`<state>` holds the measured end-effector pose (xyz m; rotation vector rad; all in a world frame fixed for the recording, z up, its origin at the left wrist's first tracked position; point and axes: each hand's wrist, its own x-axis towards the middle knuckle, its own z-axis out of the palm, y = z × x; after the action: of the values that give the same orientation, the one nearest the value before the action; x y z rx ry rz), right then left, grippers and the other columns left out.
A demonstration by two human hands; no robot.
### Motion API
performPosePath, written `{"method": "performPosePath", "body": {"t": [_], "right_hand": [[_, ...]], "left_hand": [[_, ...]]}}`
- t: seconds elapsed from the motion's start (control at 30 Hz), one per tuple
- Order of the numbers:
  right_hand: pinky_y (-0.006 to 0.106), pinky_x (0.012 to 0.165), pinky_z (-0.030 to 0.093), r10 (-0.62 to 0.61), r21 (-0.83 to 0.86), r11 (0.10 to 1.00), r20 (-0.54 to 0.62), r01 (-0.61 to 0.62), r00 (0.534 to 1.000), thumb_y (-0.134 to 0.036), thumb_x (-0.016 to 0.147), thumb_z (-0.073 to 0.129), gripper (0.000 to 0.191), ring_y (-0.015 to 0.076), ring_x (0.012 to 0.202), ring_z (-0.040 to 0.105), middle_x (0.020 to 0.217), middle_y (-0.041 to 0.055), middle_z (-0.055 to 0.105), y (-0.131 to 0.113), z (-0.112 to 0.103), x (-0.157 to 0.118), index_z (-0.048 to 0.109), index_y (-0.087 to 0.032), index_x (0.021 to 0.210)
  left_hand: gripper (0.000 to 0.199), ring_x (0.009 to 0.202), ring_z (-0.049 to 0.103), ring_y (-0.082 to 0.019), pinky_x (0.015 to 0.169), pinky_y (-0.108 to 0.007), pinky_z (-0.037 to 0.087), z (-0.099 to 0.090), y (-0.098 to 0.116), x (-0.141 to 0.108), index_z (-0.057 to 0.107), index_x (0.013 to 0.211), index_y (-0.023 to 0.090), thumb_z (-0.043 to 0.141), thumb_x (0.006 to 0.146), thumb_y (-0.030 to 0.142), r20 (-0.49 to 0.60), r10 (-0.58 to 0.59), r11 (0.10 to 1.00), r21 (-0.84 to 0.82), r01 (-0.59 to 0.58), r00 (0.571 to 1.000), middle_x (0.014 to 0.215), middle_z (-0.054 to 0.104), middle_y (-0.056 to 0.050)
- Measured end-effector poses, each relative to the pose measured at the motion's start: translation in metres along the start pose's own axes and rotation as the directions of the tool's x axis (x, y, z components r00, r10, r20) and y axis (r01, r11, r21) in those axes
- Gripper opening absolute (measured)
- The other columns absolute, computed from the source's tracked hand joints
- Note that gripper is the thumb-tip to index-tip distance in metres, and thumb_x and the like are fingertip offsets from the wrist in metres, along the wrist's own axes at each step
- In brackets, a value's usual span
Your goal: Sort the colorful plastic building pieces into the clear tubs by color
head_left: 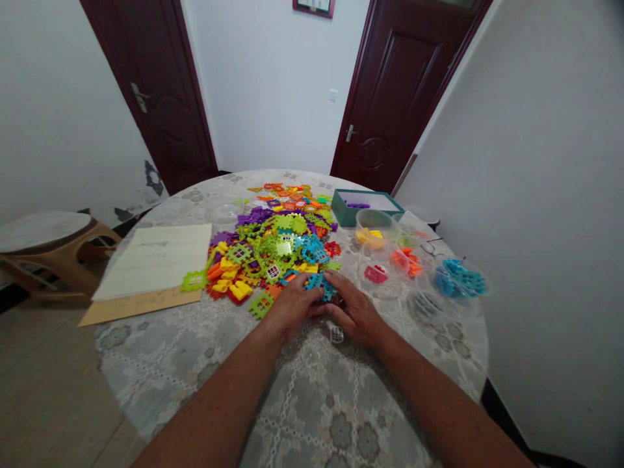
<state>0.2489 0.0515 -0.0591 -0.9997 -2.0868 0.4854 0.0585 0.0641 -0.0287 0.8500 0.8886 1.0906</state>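
Observation:
Between my two hands is a blue plastic building piece with a notched edge. My left hand grips it from the left, and my right hand has its fingers round the right side. Parts of the piece are hidden by the fingers. Just beyond lies a heap of interlocking pieces in green, yellow, purple, orange and blue. A green window piece rests left of my left hand. On the cloth below my right hand sits a small white window piece.
Clear bowls on the right hold sorted pieces: blue, orange, red and yellow. A green box with purple pieces stands behind them. An open notebook lies on the left. A stool stands beside the round table.

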Motion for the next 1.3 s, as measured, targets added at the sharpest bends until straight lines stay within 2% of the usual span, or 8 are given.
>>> {"method": "performPosePath", "body": {"t": [0.1, 0.2, 0.3, 0.43, 0.73, 1.03, 1.17, 1.3], "right_hand": [[0.04, 0.089, 0.062, 0.086, 0.0, 0.996, -0.094, -0.087, 0.992, -0.033, 0.104, 0.058, 0.062, 0.0207, 0.1, 0.072, 0.16, 0.0131, 0.051, 0.009, 0.001, 0.0, 0.039, -0.031, 0.163], [0.043, 0.098, 0.061, 0.092, -0.133, 0.983, -0.23, -0.125, 0.969, -0.028, 0.103, 0.055, 0.054, 0.0264, 0.123, 0.066, 0.159, 0.0147, 0.05, 0.025, 0.0, 0.002, 0.05, -0.028, 0.156], [0.051, 0.115, 0.051, 0.059, -0.27, 0.955, -0.231, -0.122, 0.971, -0.022, 0.102, 0.052, 0.05, 0.0297, 0.146, 0.05, 0.16, 0.0151, 0.049, 0.041, 0.001, 0.008, 0.055, -0.025, 0.152], [0.052, 0.119, 0.048, 0.078, -0.356, 0.923, -0.196, -0.145, 0.977, -0.019, 0.1, 0.052, 0.054, 0.03, 0.149, 0.047, 0.162, 0.0146, 0.047, 0.05, 0.009, 0.017, 0.053, -0.024, 0.153], [0.042, 0.1, 0.056, 0.069, -0.288, 0.951, -0.149, -0.11, 0.986, -0.016, 0.094, 0.057, 0.028, 0.0263, 0.112, 0.064, 0.119, 0.0124, 0.064, 0.046, 0.009, 0.015, 0.064, -0.021, 0.12], [0.04, 0.094, 0.053, 0.052, -0.111, 0.992, -0.117, -0.065, 0.992, -0.012, 0.085, 0.056, 0.025, 0.0251, 0.107, 0.062, 0.113, 0.009, 0.063, 0.022, -0.003, 0.004, 0.063, -0.022, 0.107], [0.035, 0.078, 0.053, 0.198, -0.051, 0.977, -0.119, -0.205, 0.973, -0.021, 0.087, 0.058, 0.014, 0.0212, 0.085, 0.063, 0.098, 0.0054, 0.065, 0.024, -0.007, 0.004, 0.066, -0.022, 0.099], [0.03, 0.059, 0.048, 0.487, 0.155, 0.873, -0.22, -0.462, 0.845, -0.041, 0.094, 0.061, 0.021, 0.018, 0.062, 0.059, 0.073, -0.0008, 0.063, 0.032, -0.009, 0.007, 0.065, -0.023, 0.103]], "left_hand": [[0.023, 0.08, 0.075, -0.022, 0.066, -0.032, 0.064, -0.003, 0.006, 0.003, 0.067, 0.096, 0.019, 0.072, 0.075, 0.012, -0.064, -0.009, 0.989, -0.149, 0.0, 0.998, 0.095, 0.074, -0.009], [0.023, 0.081, 0.077, -0.022, 0.07, -0.036, 0.067, -0.008, 0.014, 0.007, 0.065, 0.096, 0.016, 0.06, 0.077, 0.005, -0.173, -0.02, 0.96, -0.279, -0.029, 0.985, 0.098, 0.074, -0.012], [0.024, 0.081, 0.077, -0.022, 0.073, -0.039, 0.068, -0.012, 0.021, 0.01, 0.063, 0.095, 0.016, 0.054, 0.078, 0.001, -0.244, -0.037, 0.93, -0.362, -0.056, 0.969, 0.098, 0.074, -0.012], [0.023, 0.08, 0.077, -0.021, 0.075, -0.04, 0.069, -0.01, 0.022, 0.01, 0.061, 0.095, 0.016, 0.053, 0.08, 0.001, -0.247, -0.054, 0.913, -0.405, -0.053, 0.968, 0.095, 0.075, -0.011], [0.026, 0.079, 0.076, -0.022, 0.076, -0.042, 0.068, -0.011, 0.024, 0.01, 0.057, 0.101, 0.017, 0.053, 0.08, 0.001, -0.275, -0.054, 0.91, -0.408, -0.066, 0.96, 0.09, 0.073, -0.009], [0.018, 0.08, 0.075, -0.022, 0.079, -0.044, 0.068, -0.013, 0.022, 0.009, 0.058, 0.091, 0.018, 0.06, 0.079, 0.006, -0.246, -0.009, 0.908, -0.407, -0.095, 0.969, 0.086, 0.071, -0.006], [0.018, 0.082, 0.075, -0.022, 0.077, -0.042, 0.068, -0.013, 0.022, 0.008, 0.061, 0.095, 0.018, 0.063, 0.08, 0.009, -0.238, -0.002, 0.913, -0.397, -0.095, 0.971, 0.09, 0.072, -0.008], [0.016, 0.085, 0.075, -0.022, 0.076, -0.04, 0.068, -0.016, 0.022, 0.01, 0.062, 0.096, 0.018, 0.063, 0.081, 0.012, -0.248, 0.021, 0.919, -0.377, -0.117, 0.968, 0.093, 0.073, -0.008]]}}
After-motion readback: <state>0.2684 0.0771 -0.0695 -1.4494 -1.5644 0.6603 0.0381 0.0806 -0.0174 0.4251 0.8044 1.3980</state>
